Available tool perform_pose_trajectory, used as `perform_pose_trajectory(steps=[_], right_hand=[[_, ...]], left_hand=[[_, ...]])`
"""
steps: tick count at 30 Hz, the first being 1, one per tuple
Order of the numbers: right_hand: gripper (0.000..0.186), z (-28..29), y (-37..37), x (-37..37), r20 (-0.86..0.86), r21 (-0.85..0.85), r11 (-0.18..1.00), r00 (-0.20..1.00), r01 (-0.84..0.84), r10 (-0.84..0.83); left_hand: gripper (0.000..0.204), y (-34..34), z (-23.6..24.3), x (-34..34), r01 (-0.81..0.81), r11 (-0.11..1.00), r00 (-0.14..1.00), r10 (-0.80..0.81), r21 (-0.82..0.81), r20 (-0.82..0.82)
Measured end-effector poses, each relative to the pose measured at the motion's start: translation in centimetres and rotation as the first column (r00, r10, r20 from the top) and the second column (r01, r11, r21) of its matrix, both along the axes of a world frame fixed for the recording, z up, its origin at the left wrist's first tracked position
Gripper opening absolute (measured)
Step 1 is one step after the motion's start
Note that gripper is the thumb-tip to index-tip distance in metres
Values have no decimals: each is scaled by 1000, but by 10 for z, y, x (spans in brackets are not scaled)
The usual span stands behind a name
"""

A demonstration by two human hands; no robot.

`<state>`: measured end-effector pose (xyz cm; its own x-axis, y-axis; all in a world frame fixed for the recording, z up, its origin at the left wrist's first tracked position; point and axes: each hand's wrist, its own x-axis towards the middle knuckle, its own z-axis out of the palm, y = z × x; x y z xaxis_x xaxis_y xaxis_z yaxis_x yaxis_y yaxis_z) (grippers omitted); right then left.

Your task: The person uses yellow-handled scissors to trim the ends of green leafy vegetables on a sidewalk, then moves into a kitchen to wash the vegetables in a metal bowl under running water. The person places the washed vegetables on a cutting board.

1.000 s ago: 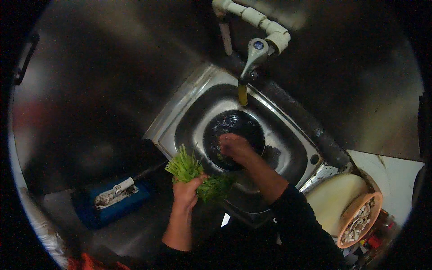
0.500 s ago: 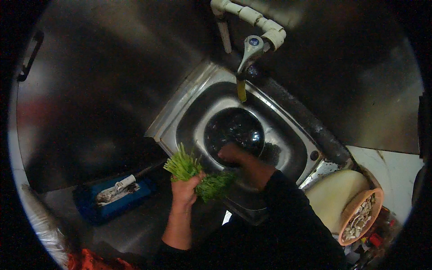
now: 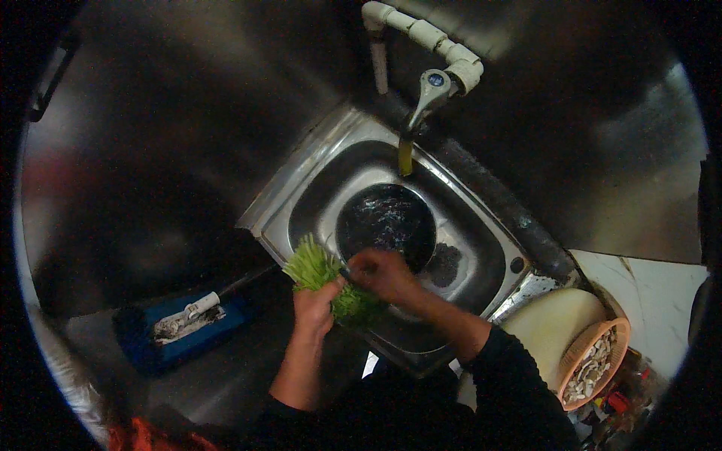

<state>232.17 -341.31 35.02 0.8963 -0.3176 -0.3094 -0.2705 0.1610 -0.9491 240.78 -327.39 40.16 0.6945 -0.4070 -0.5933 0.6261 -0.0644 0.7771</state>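
Note:
My left hand (image 3: 314,304) is wrapped round a bunch of green herbs (image 3: 310,263) at the near left rim of the sink. The pale cut stems point up and away, and the feathery leaves hang to the right, partly behind my hands. My right hand (image 3: 380,276) is beside the bunch, close to my left thumb, its fingers curled together. What those fingers pinch, if anything, is too dark to make out. Just beyond, a round dark basin of water (image 3: 385,225) sits in the steel sink (image 3: 470,240), its surface rippled.
A tap (image 3: 432,90) on white pipe (image 3: 429,34) hangs over the sink, with a yellowish spout end. At the right are a pale round board (image 3: 549,323) and an orange basket (image 3: 621,353) of pale pieces. A blue floor squeegee or brush head (image 3: 226,319) lies at left.
My right hand has come up out of the basin, back and left to the herb bunch. The left hand keeps its hold on the bunch. The view has shifted slightly.

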Motion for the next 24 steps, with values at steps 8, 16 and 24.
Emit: perform_pose_trajectory(steps=[8,16,24], right_hand=[[19,18,31,-7,55,-41,996,996,77,-75],[39,-89,-44,23,-125,-412,846,899,338,-420],[39,-228,-53,94,-324,-702,691,942,-174,-92]], left_hand=[[40,7,-2,2,23,1000,998,-24,-14,-61],[42,12,-3,5,45,998,999,-44,43,-9],[47,11,5,-4,82,984,996,-87,158,22]])
